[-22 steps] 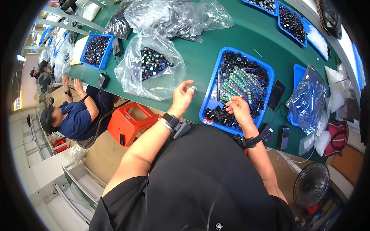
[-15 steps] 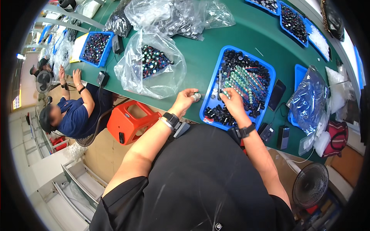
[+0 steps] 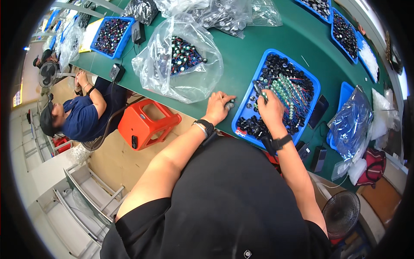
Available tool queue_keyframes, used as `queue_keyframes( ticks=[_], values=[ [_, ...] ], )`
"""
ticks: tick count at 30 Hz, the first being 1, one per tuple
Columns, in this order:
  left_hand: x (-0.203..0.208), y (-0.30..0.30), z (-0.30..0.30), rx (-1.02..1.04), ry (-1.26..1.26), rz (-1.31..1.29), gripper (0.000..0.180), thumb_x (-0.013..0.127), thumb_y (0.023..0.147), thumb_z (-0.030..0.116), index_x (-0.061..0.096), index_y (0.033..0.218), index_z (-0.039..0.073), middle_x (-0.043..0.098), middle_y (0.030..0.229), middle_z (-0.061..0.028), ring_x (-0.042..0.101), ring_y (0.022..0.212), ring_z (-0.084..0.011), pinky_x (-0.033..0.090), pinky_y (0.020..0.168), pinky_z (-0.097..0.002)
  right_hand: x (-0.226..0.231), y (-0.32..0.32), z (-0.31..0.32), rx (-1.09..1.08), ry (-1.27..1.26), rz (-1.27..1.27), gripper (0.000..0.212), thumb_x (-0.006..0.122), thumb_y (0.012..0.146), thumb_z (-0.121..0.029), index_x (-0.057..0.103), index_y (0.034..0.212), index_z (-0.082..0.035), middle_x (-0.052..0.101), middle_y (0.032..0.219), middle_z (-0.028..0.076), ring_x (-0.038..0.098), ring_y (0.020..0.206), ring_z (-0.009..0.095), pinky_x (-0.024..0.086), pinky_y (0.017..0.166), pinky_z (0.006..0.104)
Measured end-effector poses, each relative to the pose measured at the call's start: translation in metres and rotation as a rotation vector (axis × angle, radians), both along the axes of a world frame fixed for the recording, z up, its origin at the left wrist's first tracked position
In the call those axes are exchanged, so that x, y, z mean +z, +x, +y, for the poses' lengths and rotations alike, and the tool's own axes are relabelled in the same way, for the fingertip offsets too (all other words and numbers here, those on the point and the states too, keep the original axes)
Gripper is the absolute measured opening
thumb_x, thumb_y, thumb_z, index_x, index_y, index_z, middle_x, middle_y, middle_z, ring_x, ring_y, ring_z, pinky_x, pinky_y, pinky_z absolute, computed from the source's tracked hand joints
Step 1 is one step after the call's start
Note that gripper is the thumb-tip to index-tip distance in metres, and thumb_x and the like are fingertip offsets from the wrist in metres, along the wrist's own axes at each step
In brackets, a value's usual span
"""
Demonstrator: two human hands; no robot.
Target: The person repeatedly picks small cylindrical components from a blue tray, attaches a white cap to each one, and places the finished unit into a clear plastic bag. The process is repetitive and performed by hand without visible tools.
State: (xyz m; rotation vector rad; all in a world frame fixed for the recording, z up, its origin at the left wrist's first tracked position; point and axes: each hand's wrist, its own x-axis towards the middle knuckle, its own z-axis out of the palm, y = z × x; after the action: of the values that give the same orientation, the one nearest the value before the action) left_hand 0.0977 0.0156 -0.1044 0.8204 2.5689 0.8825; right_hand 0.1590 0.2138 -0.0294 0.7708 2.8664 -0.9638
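In the blue tray (image 3: 317,86), green-and-silver round parts with red and blue wires lie in rows, ringed by many small black caps (image 3: 252,125). My right hand (image 3: 272,111) is over the tray's left half, its fingers closed around a dark pen-shaped tool (image 3: 258,88) that points up and left. My left hand (image 3: 217,108) rests on the green table just left of the tray. Its fingers curl over small silvery round parts (image 3: 230,104), partly hidden beneath them. A few loose round pieces (image 3: 249,105) lie inside the tray near its left wall.
An opened clear bag (image 3: 202,84) of wired parts lies left of the tray. A phone (image 3: 318,111) and black adapter boxes (image 3: 318,159) sit at right, near a blue plastic bag (image 3: 351,123). Beside a red stool (image 3: 148,123), another person (image 3: 88,108) sits at the table.
My right hand has taken hold of the pen-shaped tool that lay in the tray. My left hand has lowered its round parts to the table. The other person's hands have come together.
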Motion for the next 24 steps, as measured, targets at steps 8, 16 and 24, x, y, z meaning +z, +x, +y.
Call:
queue_keyframes(
  ticks=[8, 16, 24],
  values=[
    [-0.001, -0.004, 0.000, 0.103, 0.071, -0.044, 0.046, 0.070, 0.070, 0.008, 0.060, 0.113, 0.017, 0.054, 0.103, -0.0052, 0.047, 0.098, -0.0270, 0.037, 0.088, -0.0384, 0.011, 0.008, -0.029, 0.398, 0.061, 0.001, 0.018, 0.060, 0.082, -0.022, 0.062, 0.095, -0.010, 0.063, 0.077, 0.011, 0.062, 0.067, 0.032, 0.049, 0.063, 0.0428],
    [-0.002, -0.005, 0.000, 0.125, 0.077, -0.070, 0.033, 0.070, 0.070, 0.009, 0.064, 0.103, 0.016, 0.054, 0.099, -0.0044, 0.047, 0.100, -0.0266, 0.036, 0.091, -0.0391, 0.001, -0.011, -0.039, 0.499, 0.169, -0.019, 0.015, 0.060, 0.079, -0.018, 0.062, 0.091, -0.009, 0.061, 0.075, 0.011, 0.062, 0.067, 0.030, 0.048, 0.063, 0.0428],
    [-0.001, -0.007, 0.000, 0.130, 0.066, -0.070, 0.035, 0.070, 0.070, 0.009, 0.063, 0.103, 0.016, 0.054, 0.099, -0.0045, 0.047, 0.099, -0.0266, 0.036, 0.090, -0.0392, 0.003, -0.023, -0.048, 0.547, 0.262, -0.010, 0.011, 0.061, 0.071, -0.012, 0.063, 0.080, -0.006, 0.060, 0.065, 0.011, 0.063, 0.062, 0.027, 0.049, 0.057, 0.0380]
  ],
)
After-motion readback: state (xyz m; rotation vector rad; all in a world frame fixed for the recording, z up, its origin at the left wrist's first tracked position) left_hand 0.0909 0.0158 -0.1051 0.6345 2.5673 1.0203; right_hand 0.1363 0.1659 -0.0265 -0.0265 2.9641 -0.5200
